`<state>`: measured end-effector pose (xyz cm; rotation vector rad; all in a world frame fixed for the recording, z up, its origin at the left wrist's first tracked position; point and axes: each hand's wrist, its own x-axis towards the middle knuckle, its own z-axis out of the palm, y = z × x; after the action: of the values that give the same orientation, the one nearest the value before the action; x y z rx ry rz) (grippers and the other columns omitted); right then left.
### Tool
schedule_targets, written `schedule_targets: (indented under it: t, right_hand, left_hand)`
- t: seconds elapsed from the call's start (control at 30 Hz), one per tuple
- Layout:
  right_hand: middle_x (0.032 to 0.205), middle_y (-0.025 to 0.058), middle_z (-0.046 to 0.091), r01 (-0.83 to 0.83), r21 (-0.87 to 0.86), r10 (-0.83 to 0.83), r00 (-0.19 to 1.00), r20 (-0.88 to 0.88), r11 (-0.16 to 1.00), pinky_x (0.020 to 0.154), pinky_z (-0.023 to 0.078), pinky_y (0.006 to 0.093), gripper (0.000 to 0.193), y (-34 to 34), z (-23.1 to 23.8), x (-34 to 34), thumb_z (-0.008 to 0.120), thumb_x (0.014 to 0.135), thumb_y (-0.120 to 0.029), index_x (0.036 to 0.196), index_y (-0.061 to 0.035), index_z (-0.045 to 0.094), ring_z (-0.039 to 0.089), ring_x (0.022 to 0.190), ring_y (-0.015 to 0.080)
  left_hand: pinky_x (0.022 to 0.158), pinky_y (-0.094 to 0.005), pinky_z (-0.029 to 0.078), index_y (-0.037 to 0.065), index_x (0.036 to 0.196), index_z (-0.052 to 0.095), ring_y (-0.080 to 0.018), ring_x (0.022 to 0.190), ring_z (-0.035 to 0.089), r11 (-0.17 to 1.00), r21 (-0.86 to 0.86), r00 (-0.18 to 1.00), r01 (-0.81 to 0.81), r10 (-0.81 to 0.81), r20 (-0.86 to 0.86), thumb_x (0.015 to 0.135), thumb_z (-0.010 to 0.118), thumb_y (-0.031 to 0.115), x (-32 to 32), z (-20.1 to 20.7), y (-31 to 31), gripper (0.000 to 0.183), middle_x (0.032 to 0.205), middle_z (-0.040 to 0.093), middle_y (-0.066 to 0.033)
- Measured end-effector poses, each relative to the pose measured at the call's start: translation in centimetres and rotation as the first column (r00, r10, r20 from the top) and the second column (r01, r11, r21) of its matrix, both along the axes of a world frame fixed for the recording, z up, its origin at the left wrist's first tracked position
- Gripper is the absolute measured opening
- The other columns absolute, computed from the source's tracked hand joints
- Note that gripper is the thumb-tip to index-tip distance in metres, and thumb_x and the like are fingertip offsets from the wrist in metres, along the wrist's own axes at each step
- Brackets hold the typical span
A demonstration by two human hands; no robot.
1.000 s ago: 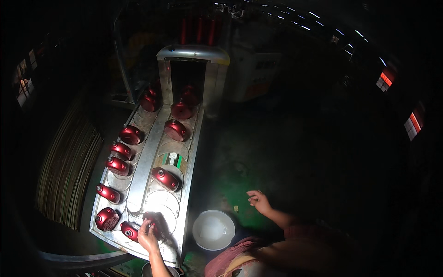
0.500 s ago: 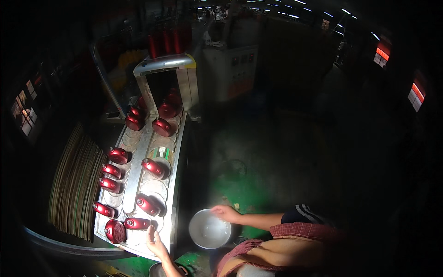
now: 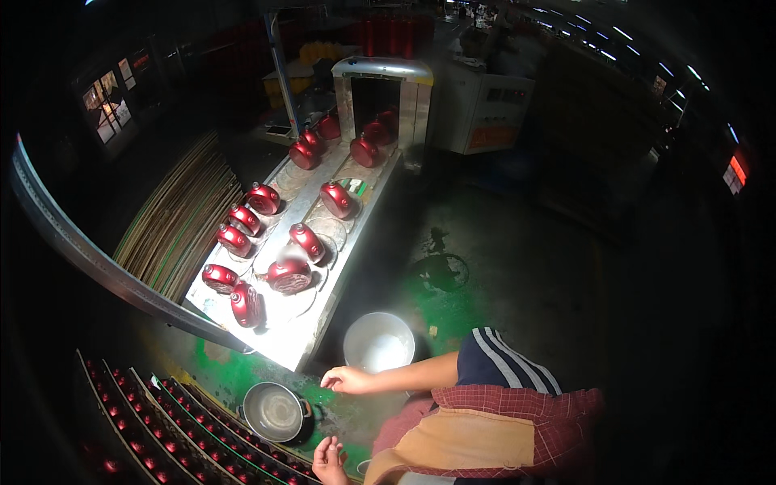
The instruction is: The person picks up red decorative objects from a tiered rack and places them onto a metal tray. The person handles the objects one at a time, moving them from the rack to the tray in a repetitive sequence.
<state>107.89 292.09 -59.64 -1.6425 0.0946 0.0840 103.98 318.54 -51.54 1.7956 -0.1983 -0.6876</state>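
Observation:
My right hand (image 3: 347, 380) reaches in from the right, just below a pale round basin (image 3: 378, 341), its fingers loosely bent with nothing visible in them. Lower down, my left hand (image 3: 330, 461) is raised at the bottom edge, fingers apart and empty, beside a metal pot with two handles (image 3: 275, 412). Both hands are off the lit conveyor (image 3: 283, 343). Two rows of glossy red rounded bottles with small metallic necks stand or lean on it. The nearest include a red bottle (image 3: 246, 305) and another tilted red bottle (image 3: 289, 276).
A metal tunnel opening (image 3: 381, 68) spans the conveyor's far end, beside a control cabinet (image 3: 493, 109). Stacked boards (image 3: 174, 214) lean left of the conveyor. A curved metal rail (image 3: 105, 275) crosses the left side. Racks of small red pieces (image 3: 170, 440) fill the lower left.
The view has swung left, bringing the racks and whole pot into sight. My left hand has drawn back from the conveyor's near bottle. My right hand has left the basin's rim.

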Motion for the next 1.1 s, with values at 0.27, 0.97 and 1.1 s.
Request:
schedule_targets:
  t: [0.27,0.97,1.1]
  right_hand:
    - [0.097,0.0048,0.067,-0.297,0.026,0.296,0.955,0.032,0.955,0.073,0.051,0.0267,0.024,24.1,4.6,-3.6,0.058,0.091,-0.001,0.114,-0.004,0.065,0.061,0.082,0.0107]
    - [0.118,0.01,0.066,-0.349,-0.849,0.828,-0.263,0.495,0.397,0.089,0.052,0.0357,0.033,78.0,44.4,18.0,0.061,0.09,-0.011,0.123,-0.013,0.064,0.064,0.108,0.0253]
    - [0.12,0.0112,0.063,-0.25,-0.965,0.963,-0.233,0.139,0.078,0.091,0.05,0.0405,0.032,88.1,37.3,22.5,0.056,0.095,-0.025,0.125,-0.0158,0.061,0.062,0.107,0.0304]
  left_hand:
    - [0.08,-0.0257,0.054,-0.003,0.121,0.06,-0.0173,0.098,0.066,0.79,-0.317,0.847,-0.524,0.522,-0.1,0.096,0.054,0.001,-11.2,7.0,20.2,0.026,0.113,0.068,-0.0134]
    - [0.08,-0.0255,0.053,0.002,0.116,0.067,-0.0137,0.096,0.063,0.273,-0.289,0.225,-0.918,0.956,0.189,0.09,0.062,0.003,-23.2,20.6,47.8,0.027,0.115,0.067,-0.0084]
    - [0.09,-0.0289,0.05,0.009,0.133,0.058,-0.0153,0.101,0.063,0.372,-0.216,0.119,-0.903,0.7,0.704,0.092,0.063,0.007,-13.4,23.1,56.1,0.041,0.123,0.063,-0.0071]
